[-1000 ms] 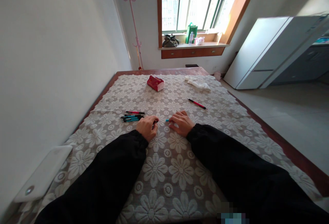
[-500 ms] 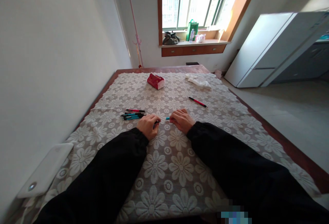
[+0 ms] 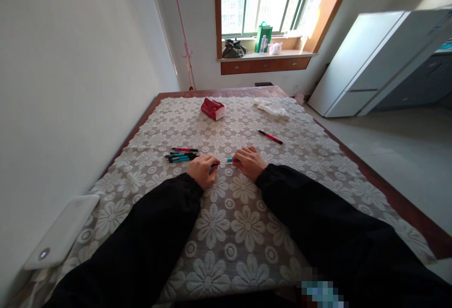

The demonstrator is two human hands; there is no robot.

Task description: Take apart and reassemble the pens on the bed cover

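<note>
Over the middle of the table, my left hand pinches a black pen part. Facing it, my right hand is closed on a blue pen barrel, whose end pokes out past the fingertips. A thin pale rod, perhaps a refill, spans the small gap between the two hands. My fingers cover most of both pen parts. Just beyond my left hand lies a pile of blue and black pens, with a red and black pen along its far side.
Another red and black pen lies beyond my right hand. Farther back are a red tissue pack and a crumpled white plastic bag. A white rounded device sits by the left wall. A floral lace cloth covers the table.
The view has tilted down slightly, so everything sits a little higher in the picture. Both hands keep nearly the same position and hold.
</note>
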